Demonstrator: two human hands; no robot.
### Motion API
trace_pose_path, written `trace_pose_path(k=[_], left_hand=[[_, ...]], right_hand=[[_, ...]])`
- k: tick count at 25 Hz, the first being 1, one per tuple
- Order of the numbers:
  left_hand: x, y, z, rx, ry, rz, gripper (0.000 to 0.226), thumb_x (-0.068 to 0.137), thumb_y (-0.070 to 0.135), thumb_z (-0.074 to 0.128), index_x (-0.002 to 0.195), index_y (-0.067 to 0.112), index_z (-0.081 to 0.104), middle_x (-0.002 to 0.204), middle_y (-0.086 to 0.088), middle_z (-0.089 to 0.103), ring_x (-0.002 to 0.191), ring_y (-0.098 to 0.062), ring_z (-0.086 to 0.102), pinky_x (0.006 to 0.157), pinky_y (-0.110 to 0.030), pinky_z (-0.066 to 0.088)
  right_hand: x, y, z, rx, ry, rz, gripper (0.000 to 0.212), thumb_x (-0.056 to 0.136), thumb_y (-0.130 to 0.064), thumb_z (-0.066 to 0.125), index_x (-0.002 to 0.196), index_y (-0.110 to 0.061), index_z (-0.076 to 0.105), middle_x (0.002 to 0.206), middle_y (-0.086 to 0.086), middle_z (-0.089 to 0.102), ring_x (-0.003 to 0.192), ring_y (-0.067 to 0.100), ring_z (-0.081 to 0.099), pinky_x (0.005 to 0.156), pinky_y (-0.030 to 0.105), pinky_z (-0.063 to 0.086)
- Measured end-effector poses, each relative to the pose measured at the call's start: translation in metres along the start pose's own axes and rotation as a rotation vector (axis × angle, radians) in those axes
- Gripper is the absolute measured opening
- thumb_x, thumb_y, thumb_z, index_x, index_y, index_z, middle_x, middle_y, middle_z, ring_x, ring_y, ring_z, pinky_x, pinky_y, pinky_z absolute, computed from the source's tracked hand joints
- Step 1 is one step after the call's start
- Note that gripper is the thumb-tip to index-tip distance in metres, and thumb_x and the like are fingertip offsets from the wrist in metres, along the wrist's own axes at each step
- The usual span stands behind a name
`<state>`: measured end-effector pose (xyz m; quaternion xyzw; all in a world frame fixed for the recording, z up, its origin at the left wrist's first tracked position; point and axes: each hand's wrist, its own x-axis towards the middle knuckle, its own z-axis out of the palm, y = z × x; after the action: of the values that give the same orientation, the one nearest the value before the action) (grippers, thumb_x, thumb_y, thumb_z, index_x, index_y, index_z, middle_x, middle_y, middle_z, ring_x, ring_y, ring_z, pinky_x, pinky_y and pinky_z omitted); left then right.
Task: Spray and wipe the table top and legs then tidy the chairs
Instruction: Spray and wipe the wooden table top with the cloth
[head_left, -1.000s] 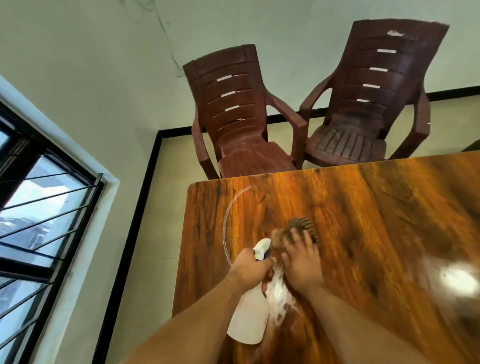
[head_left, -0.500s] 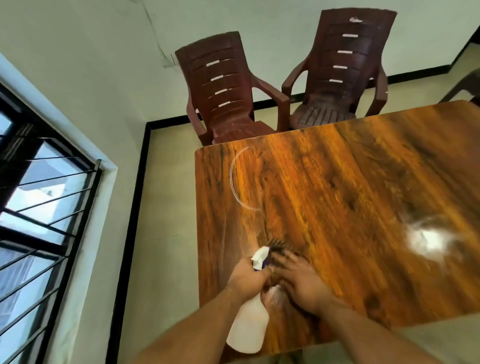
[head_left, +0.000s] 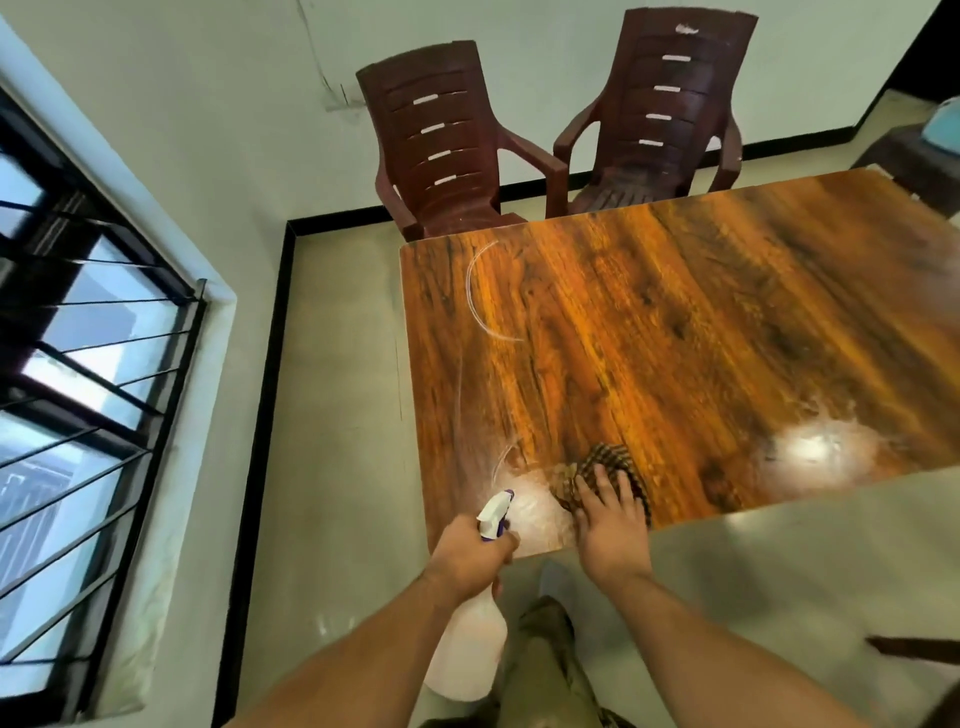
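Bottle (head_left: 467, 660): gripped at the neck by the left hand (head_left: 475, 553), nozzle over the table (head_left: 675, 322) corner.
Cloth (head_left: 610, 457): pressed on the table near its front edge by the right hand (head_left: 610, 525), fingers straight.
Chair (head_left: 441, 150), second chair (head_left: 660, 104): set side by side at the far edge.

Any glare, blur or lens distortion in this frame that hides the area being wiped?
Head view: two glare patches on the table top, one just left of the checked cloth, one further right; the cloth under the right hand is slightly blurred; the wide-angle lens bows the window bars and wall edges.
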<state>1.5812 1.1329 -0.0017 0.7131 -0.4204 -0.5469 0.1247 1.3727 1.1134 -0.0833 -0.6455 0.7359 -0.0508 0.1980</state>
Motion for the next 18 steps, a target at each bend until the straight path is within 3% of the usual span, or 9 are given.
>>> trace_pose_path(k=[1, 3, 5, 7, 10, 12, 14, 16, 18], left_hand=[[-0.008, -0.006, -0.001, -0.002, 0.000, -0.002, 0.026, 0.092, 0.023, 0.072, 0.111, 0.010, 0.059, 0.091, -0.007, 0.069, 0.054, -0.018, 0.066, 0.054, -0.032, 0.058], [-0.017, -0.016, -0.003, 0.025, 0.004, -0.004, 0.024, 0.092, 0.021, 0.070, 0.108, 0.006, 0.062, 0.090, -0.009, 0.069, 0.049, -0.018, 0.064, 0.050, -0.031, 0.055], [-0.023, -0.023, -0.005, 0.110, 0.000, 0.020, 0.014, 0.091, 0.020, 0.067, 0.094, 0.007, 0.064, 0.084, -0.010, 0.068, 0.053, -0.020, 0.064, 0.057, -0.037, 0.059], [-0.026, -0.026, -0.008, 0.186, -0.002, 0.024, 0.012, 0.090, 0.019, 0.065, 0.082, 0.014, 0.058, 0.083, -0.010, 0.066, 0.064, -0.025, 0.066, 0.067, -0.041, 0.059], [-0.026, -0.030, -0.012, 0.194, 0.026, 0.016, 0.012, 0.088, 0.020, 0.065, 0.083, 0.016, 0.055, 0.085, -0.010, 0.064, 0.069, -0.027, 0.066, 0.065, -0.038, 0.058], [-0.024, -0.035, -0.014, 0.110, 0.055, 0.025, 0.012, 0.085, 0.020, 0.067, 0.093, 0.013, 0.061, 0.084, -0.012, 0.066, 0.065, -0.028, 0.065, 0.067, -0.045, 0.063], [-0.020, -0.036, -0.019, 0.022, 0.092, 0.032, 0.008, 0.088, 0.014, 0.067, 0.095, 0.010, 0.065, 0.079, -0.010, 0.064, 0.059, -0.028, 0.064, 0.064, -0.048, 0.063], [-0.017, -0.035, -0.027, -0.005, 0.151, 0.036, 0.002, 0.089, 0.011, 0.066, 0.090, 0.010, 0.067, 0.075, -0.009, 0.065, 0.053, -0.026, 0.064, 0.061, -0.043, 0.063], [-0.016, -0.029, -0.036, -0.029, 0.187, 0.053, 0.002, 0.091, 0.010, 0.065, 0.089, 0.009, 0.067, 0.069, -0.009, 0.067, 0.048, -0.023, 0.063, 0.053, -0.033, 0.058]], right_hand=[[-0.012, -0.018, 0.010, -0.014, 0.017, 0.033, 0.054, 0.103, -0.031, 0.042, 0.155, -0.031, 0.030, 0.167, -0.003, 0.009, 0.154, 0.029, 0.001, 0.121, 0.049, 0.008], [-0.038, -0.047, 0.026, -0.009, -0.060, -0.201, 0.055, 0.102, -0.030, 0.043, 0.156, -0.032, 0.029, 0.167, -0.003, 0.010, 0.154, 0.026, -0.003, 0.122, 0.048, 0.004], [-0.048, -0.043, 0.024, -0.004, -0.187, -0.521, 0.054, 0.100, -0.030, 0.046, 0.153, -0.034, 0.037, 0.165, -0.007, 0.015, 0.152, 0.019, -0.002, 0.122, 0.045, 0.005], [-0.030, -0.016, 0.011, 0.000, -0.211, -0.572, 0.051, 0.100, -0.031, 0.046, 0.151, -0.034, 0.041, 0.164, -0.008, 0.020, 0.152, 0.018, 0.003, 0.125, 0.043, 0.008], [-0.003, 0.015, -0.004, 0.005, -0.037, -0.134, 0.057, 0.099, -0.040, 0.026, 0.151, -0.024, 0.041, 0.164, 0.002, 0.024, 0.153, 0.029, 0.011, 0.122, 0.047, 0.018], [0.001, -0.002, -0.004, 0.036, 0.030, 0.181, 0.056, 0.102, -0.036, 0.027, 0.156, -0.023, 0.029, 0.167, 0.004, 0.013, 0.153, 0.031, 0.003, 0.123, 0.047, 0.013], [-0.006, -0.043, 0.006, 0.013, 0.058, 0.245, 0.057, 0.102, -0.027, 0.034, 0.158, -0.023, 0.023, 0.167, 0.007, 0.010, 0.153, 0.035, 0.003, 0.122, 0.051, 0.013], [-0.021, -0.079, 0.031, -0.005, 0.032, -0.093, 0.059, 0.093, -0.024, 0.043, 0.152, -0.022, 0.039, 0.162, 0.012, 0.028, 0.150, 0.039, 0.017, 0.117, 0.059, 0.025], [-0.044, -0.095, 0.051, -0.100, -0.143, -0.568, 0.058, 0.092, -0.028, 0.046, 0.149, -0.027, 0.044, 0.161, 0.005, 0.034, 0.151, 0.034, 0.020, 0.117, 0.058, 0.026]])
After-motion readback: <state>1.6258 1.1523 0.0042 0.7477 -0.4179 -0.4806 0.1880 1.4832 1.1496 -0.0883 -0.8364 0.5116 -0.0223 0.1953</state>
